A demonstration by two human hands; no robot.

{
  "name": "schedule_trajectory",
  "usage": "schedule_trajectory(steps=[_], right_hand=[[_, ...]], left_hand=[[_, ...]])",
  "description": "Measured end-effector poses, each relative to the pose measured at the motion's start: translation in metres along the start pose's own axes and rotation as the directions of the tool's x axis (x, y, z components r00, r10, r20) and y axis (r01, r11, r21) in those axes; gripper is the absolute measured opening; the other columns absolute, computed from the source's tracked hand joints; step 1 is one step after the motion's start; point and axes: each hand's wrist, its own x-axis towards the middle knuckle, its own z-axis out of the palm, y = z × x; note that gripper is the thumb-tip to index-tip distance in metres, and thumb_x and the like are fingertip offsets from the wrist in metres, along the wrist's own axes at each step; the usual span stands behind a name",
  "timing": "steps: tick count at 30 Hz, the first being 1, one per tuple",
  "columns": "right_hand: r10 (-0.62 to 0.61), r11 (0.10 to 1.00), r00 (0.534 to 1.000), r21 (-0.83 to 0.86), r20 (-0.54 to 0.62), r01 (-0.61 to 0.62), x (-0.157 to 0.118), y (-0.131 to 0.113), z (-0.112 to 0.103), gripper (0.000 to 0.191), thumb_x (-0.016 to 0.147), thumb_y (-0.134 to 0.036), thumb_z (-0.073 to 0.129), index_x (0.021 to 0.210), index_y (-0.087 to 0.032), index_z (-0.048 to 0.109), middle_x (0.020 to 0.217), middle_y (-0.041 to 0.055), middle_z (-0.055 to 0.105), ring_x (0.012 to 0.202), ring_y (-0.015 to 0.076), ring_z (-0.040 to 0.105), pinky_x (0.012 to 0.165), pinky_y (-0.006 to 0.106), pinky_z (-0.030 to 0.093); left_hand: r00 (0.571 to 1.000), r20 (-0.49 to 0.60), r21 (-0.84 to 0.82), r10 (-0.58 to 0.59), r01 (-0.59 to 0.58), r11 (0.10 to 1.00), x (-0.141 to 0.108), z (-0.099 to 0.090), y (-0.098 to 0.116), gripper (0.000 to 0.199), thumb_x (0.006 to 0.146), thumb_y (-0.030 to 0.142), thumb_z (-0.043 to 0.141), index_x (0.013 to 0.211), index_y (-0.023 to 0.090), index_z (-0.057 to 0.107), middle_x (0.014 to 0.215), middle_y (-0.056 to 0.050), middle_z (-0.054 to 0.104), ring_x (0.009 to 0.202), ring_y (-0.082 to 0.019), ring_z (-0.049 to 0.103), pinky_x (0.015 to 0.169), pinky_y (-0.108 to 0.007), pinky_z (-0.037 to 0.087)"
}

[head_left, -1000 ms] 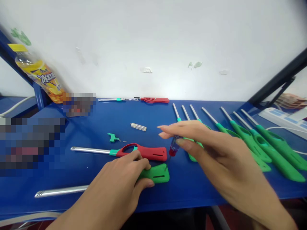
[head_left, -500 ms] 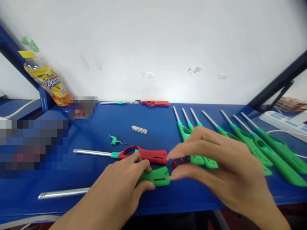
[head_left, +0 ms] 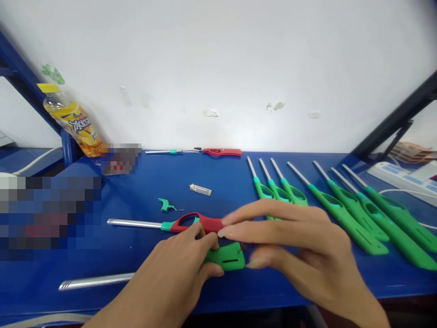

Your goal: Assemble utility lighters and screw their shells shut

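Gripping the green utility lighter by its handle, the left hand lay palm down near the front edge of the blue table, its forearm slanting in from the lower left. Thumb on the near side and bent fingers on the far side closed around the handle, whose slotted butt end stuck out past the grip; the silver barrel emerged on the other side, from beneath the wrist.

The right hand arched just beside that butt end, its wrist coming from the lower right. Its index and middle fingers reached out nearly straight toward the red utility lighter, the thumb bent below them with a gap between. A dark red sliver of a screwdriver showed in that gap; whether the fingers had hold of it could not be told.

The red lighter lay just beyond the left knuckles. Farther out from that grip were a teal plastic piece, a tiny screw and a clear fuel tank. More green lighters lay beyond and to the right of the right hand.
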Motion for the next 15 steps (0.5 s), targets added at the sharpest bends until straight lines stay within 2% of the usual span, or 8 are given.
schedule_trajectory(steps=[2, 4, 7, 9, 13, 15], right_hand=[[0.014, 0.999, 0.997, 0.044, 0.081, -0.017, -0.003, -0.003, -0.005, 0.042, 0.1, -0.007, 0.063, 0.133, -0.03, 0.076, 0.133, -0.0017, 0.077, 0.118, 0.0151, 0.075, 0.099, 0.021, 0.061], [0.034, 0.999, 0.997, 0.034, 0.071, -0.036, -0.005, -0.005, -0.01, 0.05, 0.099, -0.002, 0.061, 0.133, -0.035, 0.075, 0.125, -0.0056, 0.08, 0.113, 0.0143, 0.077, 0.094, 0.021, 0.064], [0.044, 0.994, 0.995, -0.099, -0.091, -0.053, -0.004, -0.002, -0.014, 0.027, 0.095, -0.013, 0.076, 0.108, -0.036, 0.083, 0.095, -0.0045, 0.082, 0.083, 0.0139, 0.077, 0.073, 0.021, 0.065], [0.033, 0.982, 0.991, -0.18, -0.134, -0.057, -0.003, 0.001, -0.016, 0.015, 0.093, -0.02, 0.081, 0.101, -0.033, 0.085, 0.093, -0.0016, 0.079, 0.078, 0.014, 0.075, 0.066, 0.021, 0.063], [0.109, 0.986, 0.994, -0.124, 0.009, -0.107, -0.004, 0.004, -0.018, 0.034, 0.101, -0.017, 0.067, 0.124, -0.04, 0.08, 0.121, -0.0022, 0.081, 0.107, 0.0177, 0.078, 0.082, 0.022, 0.066], [0.105, 0.992, 0.994, -0.073, 0.024, -0.103, -0.004, 0.004, -0.017, 0.036, 0.101, -0.014, 0.066, 0.122, -0.04, 0.08, 0.112, -0.004, 0.082, 0.101, 0.0156, 0.079, 0.082, 0.021, 0.065]], left_hand=[[1.0, 0.023, 0.012, -0.012, 0.012, 1.0, 0.001, -0.001, 0.0, 0.015, 0.099, 0.028, 0.062, 0.106, 0.029, 0.074, 0.104, -0.004, 0.076, 0.096, -0.026, 0.076, 0.095, -0.037, 0.059], [0.997, 0.067, 0.019, -0.043, 0.042, 0.999, 0.002, -0.003, 0.001, 0.012, 0.096, 0.027, 0.066, 0.104, 0.029, 0.075, 0.107, -0.005, 0.076, 0.101, -0.028, 0.076, 0.095, -0.039, 0.059], [0.986, 0.128, 0.012, -0.103, 0.102, 0.995, 0.004, -0.006, 0.004, 0.014, 0.094, 0.025, 0.071, 0.107, 0.029, 0.076, 0.119, -0.007, 0.074, 0.116, -0.034, 0.073, 0.102, -0.047, 0.057], [0.981, 0.15, -0.006, -0.126, 0.128, 0.992, 0.004, -0.006, 0.005, 0.017, 0.096, 0.023, 0.071, 0.111, 0.029, 0.077, 0.125, -0.008, 0.072, 0.119, -0.035, 0.072, 0.105, -0.051, 0.055], [0.983, 0.148, -0.034, -0.107, 0.113, 0.993, 0.005, -0.005, 0.003, 0.021, 0.095, 0.02, 0.073, 0.113, 0.028, 0.077, 0.127, -0.007, 0.072, 0.118, -0.035, 0.072, 0.106, -0.051, 0.055], [0.984, 0.146, -0.031, -0.1, 0.105, 0.994, 0.004, -0.004, 0.002, 0.02, 0.093, 0.019, 0.076, 0.111, 0.028, 0.077, 0.125, -0.007, 0.073, 0.121, -0.036, 0.071, 0.108, -0.054, 0.054]])
